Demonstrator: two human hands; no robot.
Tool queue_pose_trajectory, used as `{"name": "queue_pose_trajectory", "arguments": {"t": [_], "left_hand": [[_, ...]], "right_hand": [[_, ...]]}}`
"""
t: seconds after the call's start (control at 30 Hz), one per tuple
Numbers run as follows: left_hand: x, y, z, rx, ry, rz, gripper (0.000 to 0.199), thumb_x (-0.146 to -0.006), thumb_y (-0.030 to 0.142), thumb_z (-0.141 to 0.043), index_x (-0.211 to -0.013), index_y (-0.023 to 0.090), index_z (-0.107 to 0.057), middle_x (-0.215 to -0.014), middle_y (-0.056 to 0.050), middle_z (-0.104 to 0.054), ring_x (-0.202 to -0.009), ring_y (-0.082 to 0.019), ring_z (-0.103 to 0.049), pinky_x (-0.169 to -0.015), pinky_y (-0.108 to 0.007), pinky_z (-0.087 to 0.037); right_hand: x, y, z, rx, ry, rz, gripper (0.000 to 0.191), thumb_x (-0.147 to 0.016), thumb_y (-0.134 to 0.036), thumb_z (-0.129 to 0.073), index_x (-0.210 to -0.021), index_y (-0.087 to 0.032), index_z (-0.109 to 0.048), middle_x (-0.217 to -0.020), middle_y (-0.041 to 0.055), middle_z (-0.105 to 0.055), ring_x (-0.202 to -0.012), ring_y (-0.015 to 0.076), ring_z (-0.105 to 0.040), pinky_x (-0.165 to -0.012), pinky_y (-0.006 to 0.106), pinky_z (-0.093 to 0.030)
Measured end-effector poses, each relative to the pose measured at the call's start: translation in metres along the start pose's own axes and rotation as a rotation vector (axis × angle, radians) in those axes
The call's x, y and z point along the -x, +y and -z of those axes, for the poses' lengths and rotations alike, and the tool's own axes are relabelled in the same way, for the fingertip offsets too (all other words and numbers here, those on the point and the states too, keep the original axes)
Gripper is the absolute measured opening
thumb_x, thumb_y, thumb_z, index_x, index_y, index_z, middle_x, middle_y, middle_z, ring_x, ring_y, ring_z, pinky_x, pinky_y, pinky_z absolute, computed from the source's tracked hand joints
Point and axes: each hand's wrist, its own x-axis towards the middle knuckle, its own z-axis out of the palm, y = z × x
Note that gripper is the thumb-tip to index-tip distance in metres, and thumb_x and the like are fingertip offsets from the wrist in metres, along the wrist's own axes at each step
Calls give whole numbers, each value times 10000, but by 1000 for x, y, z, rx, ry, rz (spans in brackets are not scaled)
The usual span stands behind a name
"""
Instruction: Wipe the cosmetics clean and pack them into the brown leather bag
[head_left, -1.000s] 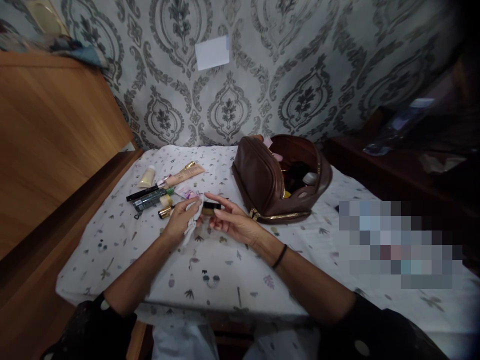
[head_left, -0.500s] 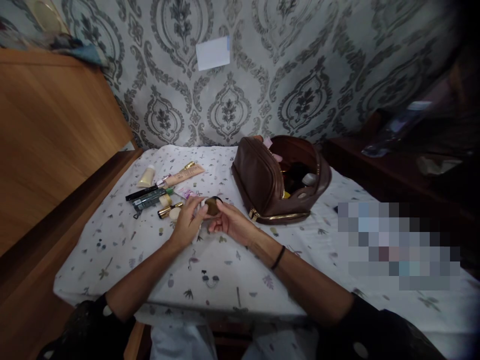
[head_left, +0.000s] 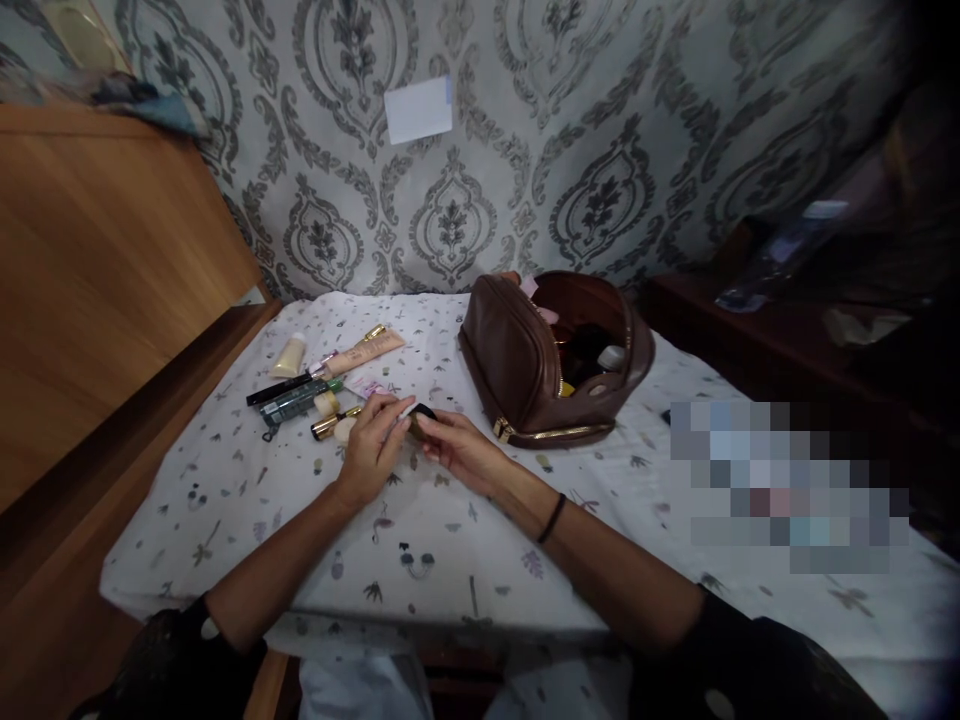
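Observation:
Between my two hands is a small round dark container (head_left: 420,414), tilted, with a pale part on its left side. My right hand (head_left: 459,448) pinches it between thumb and fingers. The fingers of my left hand (head_left: 369,448) are closed on its pale left side. Just left of my left hand lie a gold tube (head_left: 327,426) and a round cream-coloured item (head_left: 344,430), partly covered by the hand. To the right stands an open brown bag (head_left: 506,350) with several items inside.
Several cosmetics lie at the left, among them a peach tube (head_left: 366,353), a cream tube (head_left: 289,356) and a dark green packet (head_left: 294,402). A wooden panel (head_left: 112,230) borders the left. A clear bottle (head_left: 780,258) is at the right.
The round dark container has turned in my hands, from showing its flat face to a more edge-on tilt. The whole view has shifted slightly.

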Motion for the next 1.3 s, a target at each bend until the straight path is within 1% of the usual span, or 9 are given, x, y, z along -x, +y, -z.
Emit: {"name": "queue_pose_trajectory", "arguments": {"t": [0.17,0.27,0.33,0.47,0.67,0.77,0.97,1.17,1.3], "left_hand": [[-1,2,0,-40,-13,-80,321,-983,285,-462,-1239,221,-644,-1119,-90,-609,-1083,-218,-572,-974,-398,-473],[-2,4,0,-77,4,-117,324,-984,267,-457,-1252,233,-637,-1130,-94,-615,-1084,-221,-569,-977,-416,-471],[-2,5,1,-97,17,-134,327,-985,262,-460,-1263,242,-631,-1138,-94,-616,-1081,-221,-569,-975,-419,-473],[-2,4,2,-91,17,-150,342,-988,249,-459,-1295,252,-611,-1153,-95,-613,-1097,-216,-566,-992,-407,-465],[-1,-4,0,-109,-16,-55,388,-989,324,-462,-1346,208,-561,-1194,-112,-607,-1142,-228,-563,-1022,-410,-452],[-1,-7,-1,-73,-45,5,390,-984,352,-462,-1314,182,-579,-1168,-116,-641,-1124,-234,-591,-1002,-400,-472],[0,-3,0,10,-93,163,298,-950,364,-518,-1163,178,-613,-1077,-94,-710,-1018,-246,-662,-885,-357,-511],[3,1,0,65,-90,213,228,-936,369,-526,-1066,186,-566,-969,-46,-692,-907,-203,-665,-802,-304,-505],[1,1,1,85,-59,239,269,-928,369,-530,-1125,188,-559,-1042,-61,-691,-989,-215,-657,-853,-324,-507]], "right_hand": [[-4,4,5,-75,-36,11,380,-601,-291,-893,-908,-168,-707,-813,-19,-669,-719,85,-631,-702,208,-539],[-6,6,6,-140,-48,47,378,-590,-234,-894,-912,-176,-706,-919,-5,-695,-841,109,-662,-842,261,-558],[-6,6,6,-172,-28,63,362,-585,-210,-893,-891,-179,-702,-928,-8,-700,-849,110,-668,-874,274,-562],[-6,5,6,-192,5,58,318,-608,-214,-888,-846,-183,-679,-848,-20,-706,-783,103,-685,-812,251,-584],[-6,2,9,-205,30,31,367,-623,-260,-887,-881,-193,-636,-847,-21,-716,-753,118,-714,-547,159,-515],[-7,2,9,-201,76,91,385,-605,-230,-887,-876,-211,-614,-865,-31,-709,-751,115,-700,-569,176,-512],[-9,5,6,8,152,271,444,-578,-259,-877,-952,-225,-641,-929,-19,-692,-839,118,-647,-788,249,-523],[-8,3,7,375,236,423,470,-588,-302,-832,-987,-199,-606,-933,9,-670,-798,143,-610,-731,282,-499],[-3,3,6,664,288,526,387,-673,-245,-748,-1035,-184,-624,-957,36,-666,-838,160,-592,-693,263,-474]]}}
